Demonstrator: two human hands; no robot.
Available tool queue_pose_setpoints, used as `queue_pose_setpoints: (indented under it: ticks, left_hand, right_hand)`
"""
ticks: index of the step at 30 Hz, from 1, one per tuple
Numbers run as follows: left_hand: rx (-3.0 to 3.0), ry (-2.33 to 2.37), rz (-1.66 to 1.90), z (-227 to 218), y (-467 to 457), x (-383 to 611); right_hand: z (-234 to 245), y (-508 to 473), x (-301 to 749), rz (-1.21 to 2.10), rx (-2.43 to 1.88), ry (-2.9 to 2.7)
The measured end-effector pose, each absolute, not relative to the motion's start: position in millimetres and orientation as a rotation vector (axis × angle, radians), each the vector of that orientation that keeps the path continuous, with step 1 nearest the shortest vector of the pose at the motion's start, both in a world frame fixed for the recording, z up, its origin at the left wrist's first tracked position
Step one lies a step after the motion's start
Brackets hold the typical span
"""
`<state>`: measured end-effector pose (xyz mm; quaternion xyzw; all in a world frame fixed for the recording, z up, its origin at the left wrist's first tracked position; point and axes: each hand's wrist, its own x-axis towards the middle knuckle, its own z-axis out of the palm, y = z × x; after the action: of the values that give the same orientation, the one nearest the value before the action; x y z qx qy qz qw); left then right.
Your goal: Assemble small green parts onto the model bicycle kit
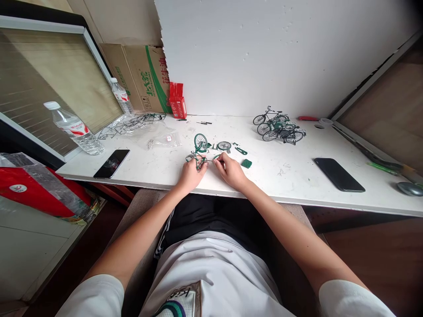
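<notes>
My left hand [192,174] is closed around the lower part of a green model bicycle [200,143], whose wheel stands up above my fingers. Part of the frame is hidden by that hand. Just to the right, my right hand [230,171] pinches a thin rod-like tool, its tip pointing at the bicycle; the grip is hidden in my fingers. Loose parts lie close by: a spoked wheel [224,145] behind my right hand, a long green piece [241,151] and a green block-shaped piece [246,163] to its right.
Finished-looking model bicycles [279,125] stand at the back right. Black phones lie left [111,163] and right [339,174]. Water bottles [74,130], plastic bags [161,138], dark part frames [132,124] and a red box [177,101] occupy the left. A mouse [410,188] sits far right.
</notes>
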<state>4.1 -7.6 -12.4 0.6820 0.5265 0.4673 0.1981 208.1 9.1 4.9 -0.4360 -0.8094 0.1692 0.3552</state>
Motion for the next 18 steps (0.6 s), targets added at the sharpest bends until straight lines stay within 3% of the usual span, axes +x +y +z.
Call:
queue_pose_setpoints:
  ticks: [7,18]
  left_hand:
    - [1.958,1.456,1.309,-11.4,-9.2,5.5]
    - [1.911,1.477,1.337,-12.7,-9.0,5.3]
  right_hand:
    - [7.0,8.0,206.1,0.258,-1.278,-2.209]
    - [8.3,5.6,206.2,0.401,-1.2,-2.181]
